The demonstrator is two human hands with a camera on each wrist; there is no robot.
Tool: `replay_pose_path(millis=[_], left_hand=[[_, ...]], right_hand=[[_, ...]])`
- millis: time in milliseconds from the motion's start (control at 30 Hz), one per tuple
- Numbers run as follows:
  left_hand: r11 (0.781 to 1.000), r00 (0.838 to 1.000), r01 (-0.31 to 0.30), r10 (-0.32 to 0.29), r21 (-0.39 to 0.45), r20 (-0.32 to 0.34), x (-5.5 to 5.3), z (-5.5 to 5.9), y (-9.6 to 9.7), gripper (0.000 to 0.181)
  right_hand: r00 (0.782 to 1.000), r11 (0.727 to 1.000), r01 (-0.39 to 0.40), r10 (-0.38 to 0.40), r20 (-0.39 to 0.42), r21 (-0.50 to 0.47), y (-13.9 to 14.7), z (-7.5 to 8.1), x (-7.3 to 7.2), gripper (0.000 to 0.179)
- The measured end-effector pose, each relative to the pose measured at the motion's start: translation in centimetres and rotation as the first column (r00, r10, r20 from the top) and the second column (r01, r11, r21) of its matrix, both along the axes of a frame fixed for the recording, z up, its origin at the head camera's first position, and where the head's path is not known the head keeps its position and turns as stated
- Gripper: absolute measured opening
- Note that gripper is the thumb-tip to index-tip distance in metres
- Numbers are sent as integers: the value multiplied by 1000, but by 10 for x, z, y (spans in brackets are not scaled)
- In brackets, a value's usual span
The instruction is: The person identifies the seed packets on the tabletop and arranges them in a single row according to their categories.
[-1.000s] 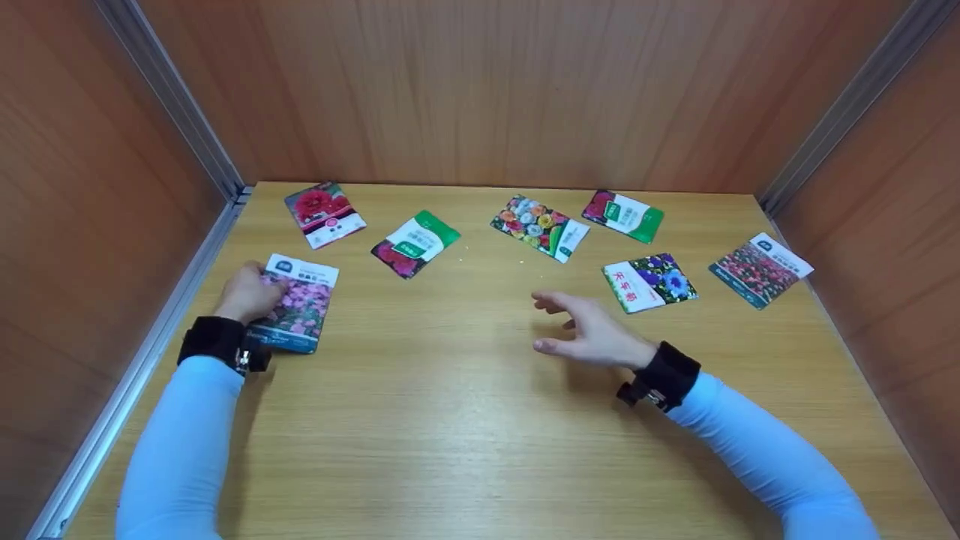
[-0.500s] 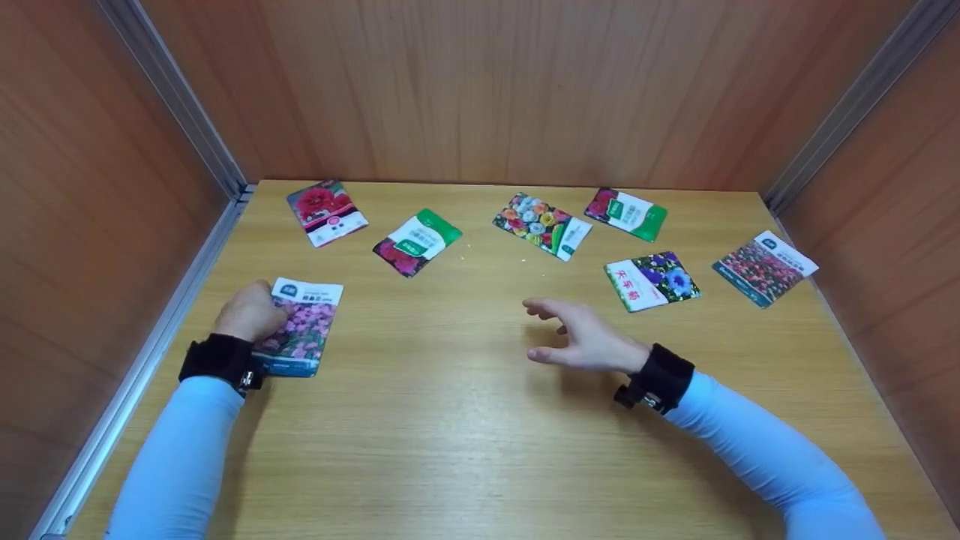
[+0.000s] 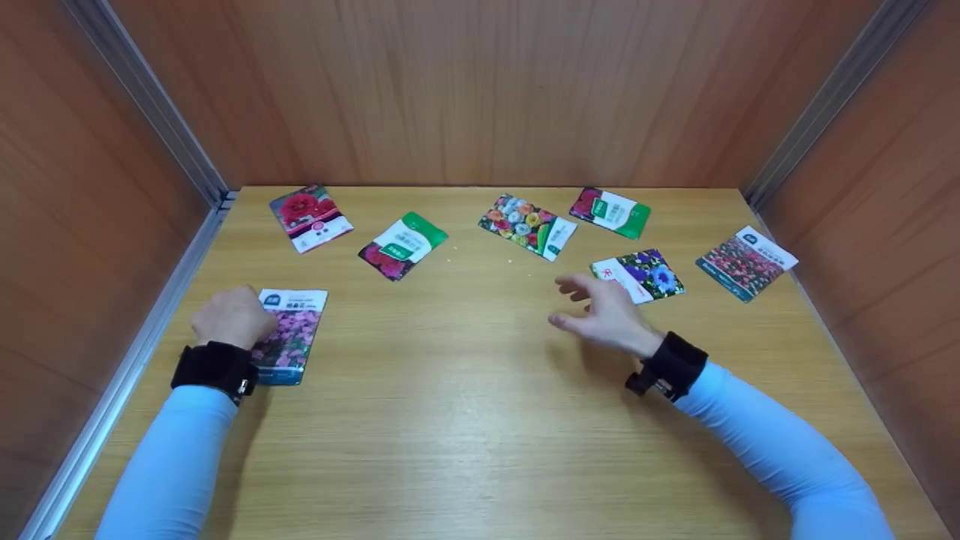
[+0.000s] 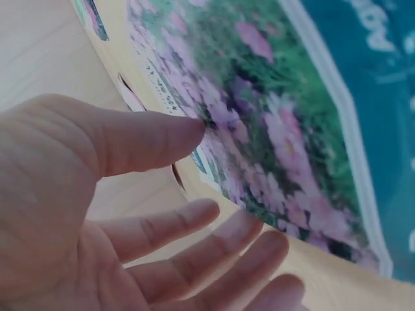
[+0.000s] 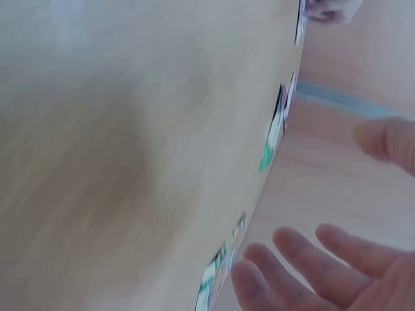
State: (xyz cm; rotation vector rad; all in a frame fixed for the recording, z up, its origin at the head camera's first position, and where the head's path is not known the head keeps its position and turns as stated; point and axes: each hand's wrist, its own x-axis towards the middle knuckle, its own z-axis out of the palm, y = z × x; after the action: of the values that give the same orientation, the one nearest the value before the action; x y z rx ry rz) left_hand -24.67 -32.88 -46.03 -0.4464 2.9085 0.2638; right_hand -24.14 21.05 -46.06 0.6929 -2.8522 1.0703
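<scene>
A seed packet with pink flowers point(image 3: 296, 334) lies on the left of the table, white at its top and blue at its bottom. My left hand point(image 3: 234, 319) is at its left edge. The left wrist view shows the thumb point(image 4: 152, 139) and fingers apart, loosely bent beside the packet; whether the thumb tip touches it I cannot tell. My right hand point(image 3: 604, 311) hovers over the right half with thumb and fingers spread, nothing between them. It partly covers the packet with blue flowers point(image 3: 660, 277).
Toward the back lie a red-flower packet point(image 3: 309, 217), two green-and-white packets, one left point(image 3: 405, 246) and one right point(image 3: 611, 212), and a mixed-flower packet point(image 3: 525, 225). Another packet point(image 3: 748, 264) lies far right. Wooden panels point(image 3: 480, 90) enclose the table.
The pink-flower packet has come toward me with my left hand, which then shifts slightly left at its edge. My right hand has moved right and forward, toward the blue-flower packet. The head view has shifted slightly.
</scene>
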Motion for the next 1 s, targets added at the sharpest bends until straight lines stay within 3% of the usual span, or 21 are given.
replay_pose_path(millis=[133,267,367,533,633,800,900,1000], left_hand=[[1000,999,-8,8,-9,-36,-1,2,3,41],[1000,998,-15,14,-25,-57,-2,2,6,43],[999,998,-15,13,-31,-62,-3,1,7,43],[1000,998,-14,12,-26,-68,-6,1,10,54],[1000,997,12,-11,15,-71,-6,2,13,65],[988,997,80,-82,132,4,-5,0,17,101],[985,994,104,-109,136,28,-4,-4,20,114],[988,993,110,-113,108,17,-6,-8,22,114]], right_hand=[[988,988,154,-154,-12,-16,20,7,-10,58],[956,956,290,-286,69,-47,45,16,-23,63],[923,929,366,-355,148,-56,64,24,-33,69],[868,881,470,-451,207,-50,97,34,-46,83],[820,836,548,-531,213,-26,119,37,-54,92],[737,759,651,-638,221,17,153,35,-61,101],[715,735,678,-664,219,15,169,31,-62,101],[694,711,703,-694,194,29,181,27,-61,100]])
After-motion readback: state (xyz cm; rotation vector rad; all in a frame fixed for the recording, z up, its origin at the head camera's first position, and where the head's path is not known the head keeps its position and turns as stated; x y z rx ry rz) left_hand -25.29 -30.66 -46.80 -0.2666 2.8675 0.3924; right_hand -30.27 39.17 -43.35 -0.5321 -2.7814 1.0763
